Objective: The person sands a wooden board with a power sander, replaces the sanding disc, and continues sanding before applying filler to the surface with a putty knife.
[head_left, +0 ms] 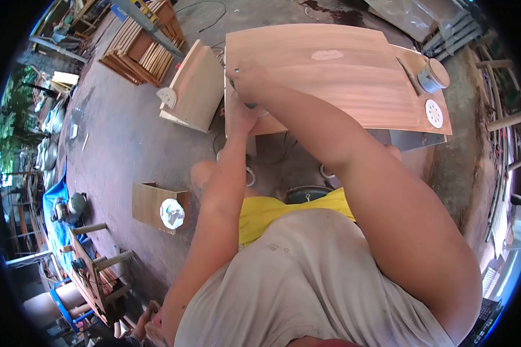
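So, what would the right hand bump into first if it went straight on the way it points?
Beyond the left edge of the flat, reddish-brown wooden panel, the right hand would probably meet the pale tan wooden board first, though it might pass over it; one view leaves depth unclear.

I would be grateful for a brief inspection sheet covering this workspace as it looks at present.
Surface: broad wooden panel, with a pale patch toward its far edge.
Job's things: the panel, with a can and a perforated disc by its right end.
Clutter: a brown box on the floor, with a crumpled white item at it.
Hands: right hand and left hand close together at the panel's left end; grip details unclear.
Cables: a dark cable curving on the floor beyond the panel.
Surroundings: slatted wooden stack at upper left; blue tarp at left.
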A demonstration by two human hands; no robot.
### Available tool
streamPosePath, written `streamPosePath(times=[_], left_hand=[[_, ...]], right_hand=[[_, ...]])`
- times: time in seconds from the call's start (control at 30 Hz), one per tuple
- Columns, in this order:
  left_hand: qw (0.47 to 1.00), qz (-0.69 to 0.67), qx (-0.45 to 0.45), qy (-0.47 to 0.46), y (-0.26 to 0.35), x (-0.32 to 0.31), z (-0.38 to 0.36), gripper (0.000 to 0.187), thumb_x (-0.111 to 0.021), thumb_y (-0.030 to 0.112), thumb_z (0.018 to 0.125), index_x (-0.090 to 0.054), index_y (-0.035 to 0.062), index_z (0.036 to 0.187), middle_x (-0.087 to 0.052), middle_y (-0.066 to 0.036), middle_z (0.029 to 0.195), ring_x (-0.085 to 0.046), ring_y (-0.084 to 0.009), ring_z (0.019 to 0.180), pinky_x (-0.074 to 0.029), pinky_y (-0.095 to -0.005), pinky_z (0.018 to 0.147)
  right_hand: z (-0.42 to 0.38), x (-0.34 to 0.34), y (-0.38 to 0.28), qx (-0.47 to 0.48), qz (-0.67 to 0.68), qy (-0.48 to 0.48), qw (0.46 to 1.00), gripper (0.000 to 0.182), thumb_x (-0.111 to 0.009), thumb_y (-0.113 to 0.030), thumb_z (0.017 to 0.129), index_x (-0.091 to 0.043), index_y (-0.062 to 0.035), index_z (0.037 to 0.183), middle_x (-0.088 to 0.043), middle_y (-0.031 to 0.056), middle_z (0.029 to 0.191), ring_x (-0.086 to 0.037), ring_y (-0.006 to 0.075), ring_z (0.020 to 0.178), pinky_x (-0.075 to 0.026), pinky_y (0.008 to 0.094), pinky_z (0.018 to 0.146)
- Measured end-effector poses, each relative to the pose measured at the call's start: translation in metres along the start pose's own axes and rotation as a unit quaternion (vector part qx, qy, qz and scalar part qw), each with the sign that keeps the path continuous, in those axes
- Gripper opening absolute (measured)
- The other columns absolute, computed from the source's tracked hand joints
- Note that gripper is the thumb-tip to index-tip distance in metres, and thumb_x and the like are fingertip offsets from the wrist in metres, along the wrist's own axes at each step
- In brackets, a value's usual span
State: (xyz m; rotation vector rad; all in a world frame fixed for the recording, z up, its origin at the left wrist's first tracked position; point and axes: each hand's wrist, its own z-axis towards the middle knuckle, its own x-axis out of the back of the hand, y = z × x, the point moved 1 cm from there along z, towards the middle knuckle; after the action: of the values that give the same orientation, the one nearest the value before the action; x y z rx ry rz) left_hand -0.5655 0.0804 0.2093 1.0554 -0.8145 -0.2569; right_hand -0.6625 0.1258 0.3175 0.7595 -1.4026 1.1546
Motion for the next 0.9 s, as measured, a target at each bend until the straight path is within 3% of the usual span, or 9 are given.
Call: streamPosePath(times=[0.1,0.2,0.27,0.33,0.47,0.63,0.67,0.73,0.9], left_hand=[[0.998,0.001,0.014,-0.053,-0.012,-0.028,-0.002,0.095,-0.087,0.042,0.072,-0.044,0.0015,0.146,-0.049,-0.021,0.144,-0.045,-0.0400,0.136,-0.040,-0.0478,0.109],[0.993,0.097,0.013,-0.070,-0.014,-0.044,-0.007,0.094,-0.079,0.051,0.077,-0.043,0.0010,0.148,-0.042,-0.024,0.152,-0.037,-0.0408,0.142,-0.031,-0.0492,0.116],[0.975,0.170,-0.085,-0.117,-0.023,-0.040,-0.002,0.088,-0.069,0.056,0.086,-0.041,0.0034,0.151,-0.038,-0.023,0.156,-0.029,-0.0394,0.148,-0.021,-0.0509,0.121],[0.937,0.308,-0.135,-0.091,-0.027,-0.042,-0.006,0.074,-0.067,0.045,0.091,-0.045,0.0030,0.148,-0.043,-0.021,0.153,-0.034,-0.0393,0.145,-0.024,-0.0513,0.119],[0.914,0.386,-0.036,-0.116,-0.020,-0.039,-0.003,0.075,-0.055,0.055,0.095,-0.041,0.0085,0.153,-0.031,-0.019,0.162,-0.024,-0.0373,0.151,-0.017,-0.0542,0.122],[0.893,0.436,0.020,-0.109,-0.002,-0.025,0.000,0.081,-0.046,0.062,0.097,-0.034,0.0084,0.157,-0.027,-0.019,0.164,-0.021,-0.0367,0.153,-0.016,-0.0555,0.122],[0.894,0.434,0.017,-0.113,0.002,-0.023,0.000,0.081,-0.046,0.062,0.097,-0.034,0.0084,0.157,-0.027,-0.019,0.164,-0.021,-0.0367,0.153,-0.016,-0.0555,0.122],[0.883,0.446,0.096,-0.106,0.005,-0.019,0.003,0.084,-0.046,0.062,0.098,-0.027,0.0070,0.159,-0.022,-0.019,0.165,-0.016,-0.0347,0.154,-0.014,-0.0557,0.123],[0.882,0.445,0.130,-0.084,-0.008,-0.018,0.008,0.086,-0.046,0.063,0.097,-0.025,0.0063,0.159,-0.019,-0.019,0.166,-0.015,-0.0347,0.155,-0.015,-0.0557,0.122]], right_hand=[[-0.018,0.008,0.030,-0.029,0.019,-0.010,0.999,0.053,-0.072,-0.020,0.081,-0.061,-0.0240,0.133,-0.061,0.0139,0.125,-0.059,0.0328,0.119,-0.051,0.0430,0.097],[-0.040,0.022,0.055,-0.063,0.000,-0.008,0.998,0.052,-0.069,-0.021,0.084,-0.060,-0.0242,0.135,-0.062,0.0139,0.123,-0.060,0.0336,0.118,-0.051,0.0437,0.095],[-0.058,0.032,0.078,-0.085,-0.016,-0.015,0.996,0.050,-0.065,-0.022,0.086,-0.059,-0.0246,0.136,-0.061,0.0139,0.124,-0.060,0.0345,0.118,-0.052,0.0443,0.094],[-0.071,0.040,0.103,-0.110,-0.015,-0.022,0.994,0.050,-0.064,-0.022,0.087,-0.058,-0.0247,0.136,-0.060,0.0143,0.126,-0.060,0.0350,0.119,-0.052,0.0444,0.094],[-0.102,0.057,0.140,-0.160,-0.045,-0.036,0.985,0.049,-0.064,-0.024,0.087,-0.057,-0.0235,0.136,-0.058,0.0161,0.132,-0.059,0.0363,0.122,-0.053,0.0450,0.095],[-0.136,0.063,0.204,-0.220,-0.057,0.008,0.974,0.051,-0.068,-0.029,0.082,-0.059,-0.0258,0.132,-0.057,0.0168,0.128,-0.059,0.0370,0.118,-0.052,0.0478,0.094],[-0.145,0.066,0.216,-0.238,-0.047,0.003,0.970,0.052,-0.069,-0.029,0.082,-0.058,-0.0266,0.133,-0.057,0.0166,0.129,-0.058,0.0370,0.120,-0.052,0.0479,0.096],[-0.162,0.071,0.241,-0.255,-0.056,0.012,0.965,0.053,-0.069,-0.029,0.082,-0.057,-0.0266,0.133,-0.057,0.0164,0.130,-0.058,0.0372,0.120,-0.052,0.0478,0.096],[-0.201,0.094,0.295,-0.309,-0.082,0.008,0.947,0.055,-0.069,-0.030,0.082,-0.055,-0.0254,0.135,-0.057,0.0165,0.130,-0.057,0.0377,0.122,-0.051,0.0481,0.099]])
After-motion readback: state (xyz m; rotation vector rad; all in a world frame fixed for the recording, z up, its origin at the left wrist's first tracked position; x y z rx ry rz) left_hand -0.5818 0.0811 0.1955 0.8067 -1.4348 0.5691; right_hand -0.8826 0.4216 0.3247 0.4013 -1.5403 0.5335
